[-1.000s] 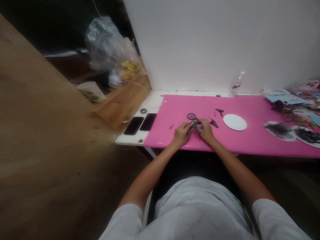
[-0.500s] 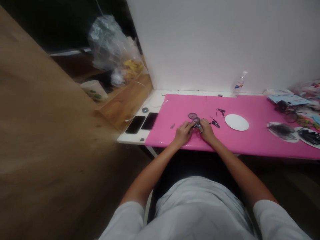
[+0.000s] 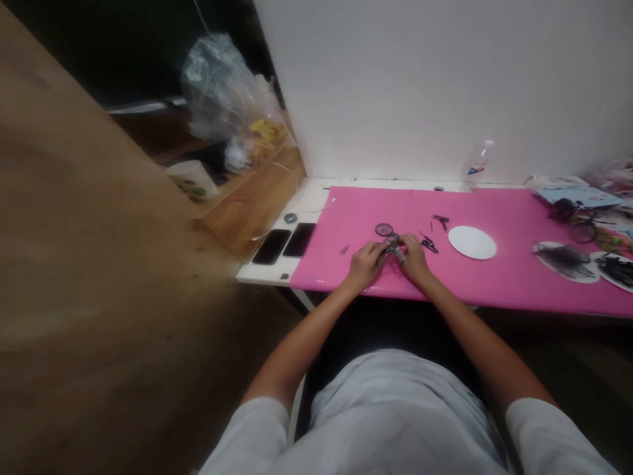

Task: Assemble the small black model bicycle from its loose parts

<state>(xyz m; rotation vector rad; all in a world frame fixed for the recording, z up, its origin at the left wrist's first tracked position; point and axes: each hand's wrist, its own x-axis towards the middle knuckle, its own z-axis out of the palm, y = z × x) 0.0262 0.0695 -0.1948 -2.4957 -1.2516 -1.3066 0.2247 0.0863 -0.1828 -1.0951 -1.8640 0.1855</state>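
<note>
Over the pink table cover (image 3: 331, 270), my left hand (image 3: 366, 265) and my right hand (image 3: 413, 259) meet, with the fingers of both closed on a toy bicycle part (image 3: 392, 242). It is dark and grey, with a round wheel shape on its far side; fingers cover much of the rest. Just beyond it lies a loose small spoked wheel (image 3: 384, 229). Thin black parts (image 3: 429, 244) rest right of my right hand, and another black piece (image 3: 442, 221) lies farther back. A small grey piece (image 3: 345, 250) is left of my left hand.
A white plate (image 3: 472, 242) lies to the right, then two plates of dark parts (image 3: 565, 259). A black model bicycle (image 3: 573, 218) stands by papers at far right. Two phones (image 3: 299, 239) lie at the left end; a clear bottle (image 3: 479, 165) stands by the wall.
The whole view has shifted slightly, so things sit a little farther right. Both hands keep hold of the toy bicycle part, with small finger movements on the right hand.
</note>
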